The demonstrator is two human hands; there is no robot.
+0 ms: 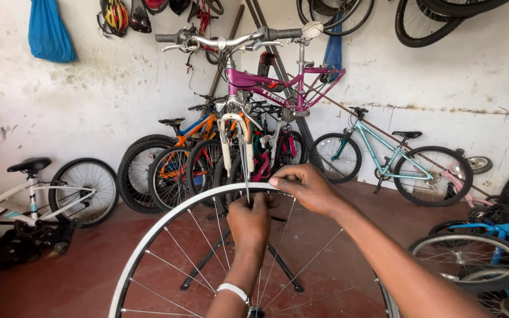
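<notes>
Head view: a bare bicycle wheel (166, 235) with a white rim and thin spokes is held upright in front of the person, its lower part cut off by the frame edge.
Left hand (250, 224): closed around a thin upright tool or spoke at the top of the rim; the grasped item is too slim to be identified. A white beaded bracelet (232, 290) is worn at the wrist.
Right hand (306, 187): curled over the top of the rim, fingertips pinched on it just beside the left hand.
Repair stand (278, 265): black legs are seen through the spokes; a magenta bicycle (278, 82) without its front wheel is carried on it, its silver fork hanging just behind the rim.
Bags and hung items: a blue bag (48, 32) is hung high on the left wall, with helmets (116, 16) beside it, partly cut off.
Other bicycles: an orange one (189, 132), a teal one (393, 159) and a white one (36, 200) are leaned along the wall.
Hard to make out: the wheel hub is nearly cropped away; the tyres hung at upper right are cut off.
</notes>
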